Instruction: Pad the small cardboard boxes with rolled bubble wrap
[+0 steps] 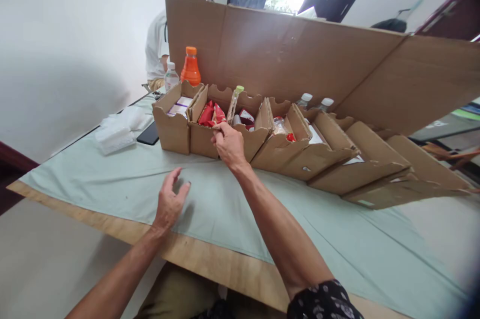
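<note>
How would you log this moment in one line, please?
right hand: at box, beside red packets | left hand: open above cloth

No text, brand, number or sign was legible at this resolution. The label band on the clear bottle (171,78) was too small to read, and the orange bottle (190,68) showed no readable marking. Print on the red packets (209,114) and on the white-and-purple packs (180,105) in the cardboard boxes could not be resolved. A pale sticker (365,203) on the front of the far-right box was blurred.
</note>
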Tool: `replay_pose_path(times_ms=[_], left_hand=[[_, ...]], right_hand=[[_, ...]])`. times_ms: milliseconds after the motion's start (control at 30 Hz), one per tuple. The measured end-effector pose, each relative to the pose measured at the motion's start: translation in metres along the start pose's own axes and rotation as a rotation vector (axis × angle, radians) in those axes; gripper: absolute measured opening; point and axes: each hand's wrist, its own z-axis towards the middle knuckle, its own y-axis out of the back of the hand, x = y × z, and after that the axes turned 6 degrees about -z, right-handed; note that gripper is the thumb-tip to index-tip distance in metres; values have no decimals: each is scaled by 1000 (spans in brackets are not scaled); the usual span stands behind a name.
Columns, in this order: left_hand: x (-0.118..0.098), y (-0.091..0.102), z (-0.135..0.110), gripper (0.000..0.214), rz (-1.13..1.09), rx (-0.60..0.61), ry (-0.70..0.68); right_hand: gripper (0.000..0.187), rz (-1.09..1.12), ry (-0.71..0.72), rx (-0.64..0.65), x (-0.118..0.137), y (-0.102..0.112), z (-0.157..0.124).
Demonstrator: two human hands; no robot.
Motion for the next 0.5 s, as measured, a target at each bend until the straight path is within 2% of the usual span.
replay_pose_path(times_ms=[67,133,200,267,333,400,500], left_hand=[[0,3,6,49,-150,-145,64],[-1,5,13,50,-222,-235,78],[-4,7,18,52,-275,-296,93],[-8,9,18,53,-309,-315,116],[-14,9,10,54,-325,-295,136],[-19,7,-6,54,-336,-220,134],[-26,0,-43,54,-323,-58,117]], right_hand=[[23,26,32,9,3,1,-24],[21,71,94,30,5,9,-63],[21,121,171,33,4,24,-109],[21,164,225,16,-4,49,-152],[19,217,220,38,-19,80,-184],[17,257,154,41,-42,113,-206],[20,272,-41,-125,-88,152,-230]])
